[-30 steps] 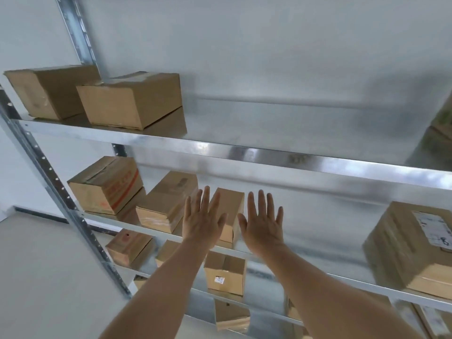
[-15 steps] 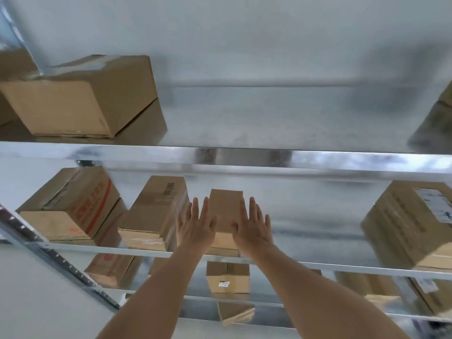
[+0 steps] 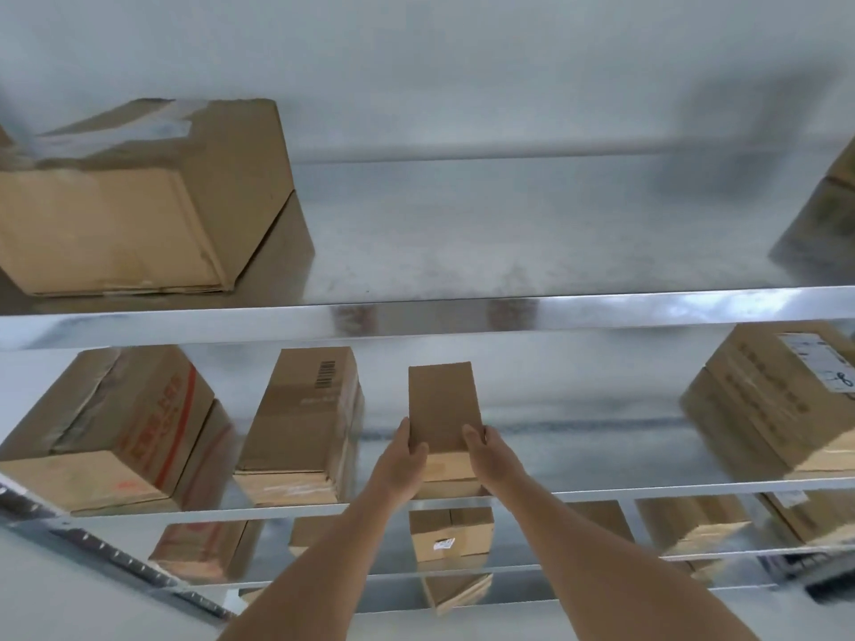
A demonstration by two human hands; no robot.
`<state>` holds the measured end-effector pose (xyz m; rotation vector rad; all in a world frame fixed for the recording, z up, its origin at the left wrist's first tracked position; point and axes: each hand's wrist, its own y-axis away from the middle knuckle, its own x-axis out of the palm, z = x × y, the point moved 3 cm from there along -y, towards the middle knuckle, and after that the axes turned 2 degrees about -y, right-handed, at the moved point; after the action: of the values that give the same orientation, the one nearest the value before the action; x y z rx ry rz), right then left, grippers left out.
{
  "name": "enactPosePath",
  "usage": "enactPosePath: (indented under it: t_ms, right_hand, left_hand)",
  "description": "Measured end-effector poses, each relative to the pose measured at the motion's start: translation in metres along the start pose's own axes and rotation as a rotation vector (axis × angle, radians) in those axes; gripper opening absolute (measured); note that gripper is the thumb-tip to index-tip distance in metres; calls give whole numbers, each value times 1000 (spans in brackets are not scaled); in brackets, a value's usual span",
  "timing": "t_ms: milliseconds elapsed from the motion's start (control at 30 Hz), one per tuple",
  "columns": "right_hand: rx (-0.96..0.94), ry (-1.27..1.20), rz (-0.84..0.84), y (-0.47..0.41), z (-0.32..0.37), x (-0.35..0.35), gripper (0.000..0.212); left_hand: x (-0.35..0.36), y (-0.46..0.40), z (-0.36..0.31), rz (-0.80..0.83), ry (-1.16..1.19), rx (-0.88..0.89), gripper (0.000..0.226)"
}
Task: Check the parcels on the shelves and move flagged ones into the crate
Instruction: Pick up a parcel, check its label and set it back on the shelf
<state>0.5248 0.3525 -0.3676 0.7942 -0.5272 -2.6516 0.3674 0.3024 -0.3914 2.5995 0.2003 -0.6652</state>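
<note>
A small plain cardboard parcel (image 3: 444,404) stands on the second metal shelf (image 3: 647,491), near its front edge. My left hand (image 3: 400,460) grips its left side and my right hand (image 3: 490,455) grips its right side, thumbs on the top face. To its left stand a parcel with a barcode (image 3: 300,418) and a parcel with red print (image 3: 115,427). A large labelled parcel (image 3: 777,400) sits at the right. No crate is in view.
The top shelf (image 3: 462,312) carries a big taped box (image 3: 139,196) at the left and another box (image 3: 828,215) at the right edge. Lower shelves hold several smaller parcels, one with a white label (image 3: 451,534). A perforated upright (image 3: 115,562) runs at the lower left.
Both hands have gone from open in front of the shelf to closing round the small parcel's sides. The camera has shifted right and closer to the shelves.
</note>
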Motion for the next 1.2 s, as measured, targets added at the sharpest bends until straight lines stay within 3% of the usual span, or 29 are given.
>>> enactPosePath:
  t_ms: [133, 200, 267, 400, 500, 600, 700, 933, 1200]
  right_hand:
    - [-58, -242, 2, 2, -3, -4, 43]
    - [-95, -261, -4, -1, -6, -5, 29]
    - [-142, -203, -19, -2, -9, -5, 11]
    - [-199, -134, -88, -1, -12, -8, 54]
    - [-198, -43, -128, -3, -14, -10, 68]
    - [-200, -15, -82, -9, -18, -9, 47]
    - [-184, -71, -5, -8, -19, -8, 37]
    - [-196, -111, 21, -8, -19, -8, 37]
    - [-109, -317, 91, 2, -19, -14, 34]
  left_hand:
    - [1, 0, -1, 70, 444, -120, 34]
    - [6, 7, -9, 114, 548, -70, 40]
    - [9, 11, -11, 111, 512, -57, 50]
    - [10, 14, -21, 119, 354, -61, 75]
    - [11, 14, -26, 77, 342, -89, 58]
    - [11, 17, -21, 43, 432, -117, 40]
    - [11, 19, -17, 14, 448, -109, 37]
    - [13, 21, -20, 6, 489, -84, 34]
    - [12, 22, -6, 50, 630, -77, 38]
